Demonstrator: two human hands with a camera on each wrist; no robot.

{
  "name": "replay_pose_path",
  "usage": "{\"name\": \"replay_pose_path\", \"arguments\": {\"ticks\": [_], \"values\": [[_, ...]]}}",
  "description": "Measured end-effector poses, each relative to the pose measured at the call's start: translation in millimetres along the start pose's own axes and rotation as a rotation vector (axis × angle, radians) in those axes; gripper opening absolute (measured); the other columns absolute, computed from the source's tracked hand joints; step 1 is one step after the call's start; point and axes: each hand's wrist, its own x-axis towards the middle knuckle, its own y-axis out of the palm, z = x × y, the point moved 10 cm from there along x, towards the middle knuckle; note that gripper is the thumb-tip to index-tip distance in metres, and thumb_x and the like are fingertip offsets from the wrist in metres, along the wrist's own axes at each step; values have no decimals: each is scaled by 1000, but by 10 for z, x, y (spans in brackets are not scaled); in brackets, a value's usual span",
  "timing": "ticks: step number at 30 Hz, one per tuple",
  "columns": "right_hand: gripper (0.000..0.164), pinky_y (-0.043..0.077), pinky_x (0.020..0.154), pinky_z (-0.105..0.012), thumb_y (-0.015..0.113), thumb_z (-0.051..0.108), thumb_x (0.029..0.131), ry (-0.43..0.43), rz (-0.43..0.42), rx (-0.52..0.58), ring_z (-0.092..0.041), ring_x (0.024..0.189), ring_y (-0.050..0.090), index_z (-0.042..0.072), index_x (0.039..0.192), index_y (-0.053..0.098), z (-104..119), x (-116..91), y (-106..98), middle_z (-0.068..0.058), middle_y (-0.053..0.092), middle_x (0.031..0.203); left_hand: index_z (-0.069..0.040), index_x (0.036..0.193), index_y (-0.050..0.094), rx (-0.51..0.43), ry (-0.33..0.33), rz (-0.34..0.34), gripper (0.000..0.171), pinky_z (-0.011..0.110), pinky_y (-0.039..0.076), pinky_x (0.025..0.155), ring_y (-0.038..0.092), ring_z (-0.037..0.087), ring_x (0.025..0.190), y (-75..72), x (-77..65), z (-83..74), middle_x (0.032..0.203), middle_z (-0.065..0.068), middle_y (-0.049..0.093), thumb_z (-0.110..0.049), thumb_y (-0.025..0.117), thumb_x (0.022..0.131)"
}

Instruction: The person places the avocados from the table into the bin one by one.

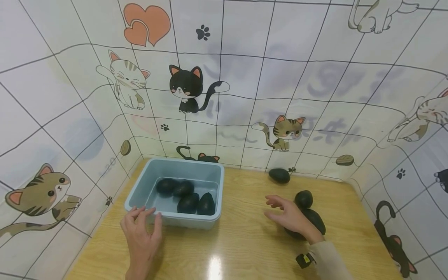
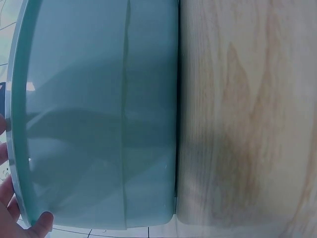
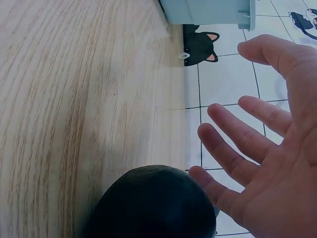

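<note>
A light blue plastic bin [image 1: 218, 194] stands on the left of the table with several dark avocados [image 1: 206, 204] lying in it. My left hand [image 1: 141, 233] is at the bin's front left corner, fingers over the rim and thumb on the outer side, holding its edge. To the right, my right hand [image 1: 288, 216] hovers with spread fingers and nothing in it. Close by are more avocados [image 1: 303, 199], partly hidden behind that hand and wrist. One dark avocado [image 3: 153, 203] shows large below the fingers in the right wrist view.
Another avocado [image 1: 279, 175] lies apart at the back of the wooden table [image 1: 241, 241], near the wall. Cat-printed walls [image 1: 241, 85] enclose the back and both sides. A small black object [image 1: 303, 260] with a yellow mark sits at the right wrist.
</note>
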Motion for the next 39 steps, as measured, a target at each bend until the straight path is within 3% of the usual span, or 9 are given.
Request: {"name": "replay_pose_path", "arguments": {"ticks": [10,21,30,39], "values": [[60,48,107,-66,75,37,99,23,-24,-17,-37,125,68,11,150,58,-83,-86,-87,-12,72,137,0,105,71,-2,-12,23,22,54,28,105,42,51,129,9,-7,22,122,29,55,-17,72,91],[57,49,107,-65,73,32,101,58,-42,-35,-36,125,68,7,150,58,-132,-188,-215,-12,71,137,2,104,72,-4,25,-1,24,53,29,106,43,53,127,6,11,-16,121,31,55,-18,71,90],[57,54,104,-59,75,33,99,81,-44,-34,-36,122,69,6,147,60,-222,-290,-197,-14,72,133,-1,103,73,-16,43,-28,21,54,29,104,45,51,126,-25,10,-48,120,29,57,-15,73,88],[55,54,104,-58,80,29,96,121,-67,-71,-35,122,70,6,143,63,-356,-413,-188,-11,75,130,-1,105,72,-7,24,-2,22,55,29,104,44,50,129,-7,15,-17,122,29,57,-16,73,89]]}}
